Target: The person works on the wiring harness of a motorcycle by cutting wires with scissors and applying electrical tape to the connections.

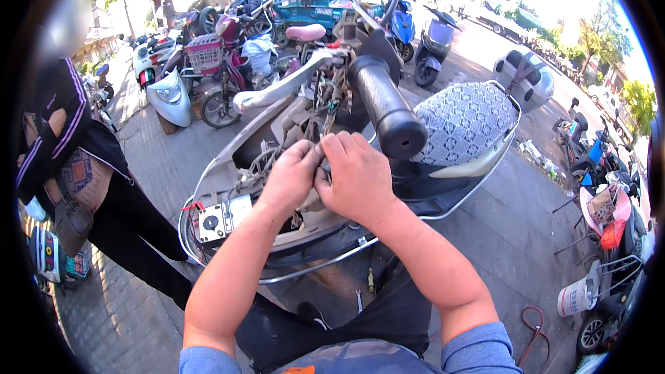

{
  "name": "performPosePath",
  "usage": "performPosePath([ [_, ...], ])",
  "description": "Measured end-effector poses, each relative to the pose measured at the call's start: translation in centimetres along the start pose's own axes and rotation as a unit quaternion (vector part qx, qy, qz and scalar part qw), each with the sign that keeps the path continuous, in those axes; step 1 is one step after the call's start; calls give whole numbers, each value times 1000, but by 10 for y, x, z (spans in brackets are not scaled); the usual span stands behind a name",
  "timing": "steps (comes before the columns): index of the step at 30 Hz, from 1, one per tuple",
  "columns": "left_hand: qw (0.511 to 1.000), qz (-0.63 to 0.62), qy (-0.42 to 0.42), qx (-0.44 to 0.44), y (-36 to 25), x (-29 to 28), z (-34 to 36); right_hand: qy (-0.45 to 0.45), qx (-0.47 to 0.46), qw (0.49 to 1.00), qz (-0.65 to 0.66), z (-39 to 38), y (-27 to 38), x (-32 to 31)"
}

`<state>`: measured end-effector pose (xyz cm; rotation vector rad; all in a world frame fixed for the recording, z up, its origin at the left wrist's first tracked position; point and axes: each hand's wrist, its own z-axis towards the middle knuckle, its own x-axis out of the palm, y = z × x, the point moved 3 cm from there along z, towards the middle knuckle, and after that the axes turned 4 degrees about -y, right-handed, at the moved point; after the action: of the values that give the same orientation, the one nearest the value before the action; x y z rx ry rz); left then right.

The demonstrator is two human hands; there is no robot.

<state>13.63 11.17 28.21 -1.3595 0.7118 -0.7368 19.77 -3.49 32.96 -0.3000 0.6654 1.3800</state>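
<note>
Tangled grey wiring (262, 164) lies bared near frame centre; just beside it, left grip (292, 174) and right grip (357, 179) meet, fingertips pinched together, on what, I can't tell!

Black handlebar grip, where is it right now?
In the head view, the black handlebar grip is just right of centre, above and to the right of the right hand, with the patterned seat to its right.

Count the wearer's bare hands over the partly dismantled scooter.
2: bare left hand and bare right hand, close together, beside tangled grey wires. Neither is wholly hidden.
</note>
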Motion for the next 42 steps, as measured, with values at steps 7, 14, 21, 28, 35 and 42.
performPosePath([
  [7, 984, -154, 39, -79, -6, 3, -6, 5, 10, 1000, 19, -1, 7, -18],
  [14, 969, -213, 91, -88, 1, 2, 8, 58, 62, 996, -29, -3, 4, -8],
  [21, 972, -211, 78, -65, -3, 7, 0, 111, 91, 989, -33, 13, 8, -12],
  [28, 976, -213, 52, -14, 18, 13, 6, 94, 71, 988, -100, 11, 4, 6],
  [35, 982, -166, 77, -39, 11, 9, 0, 92, 54, 991, -79, 17, -4, -4],
  [42, 980, -199, 9, -9, 2, 26, -3, 70, 70, 992, -74, 18, -7, -6],
])
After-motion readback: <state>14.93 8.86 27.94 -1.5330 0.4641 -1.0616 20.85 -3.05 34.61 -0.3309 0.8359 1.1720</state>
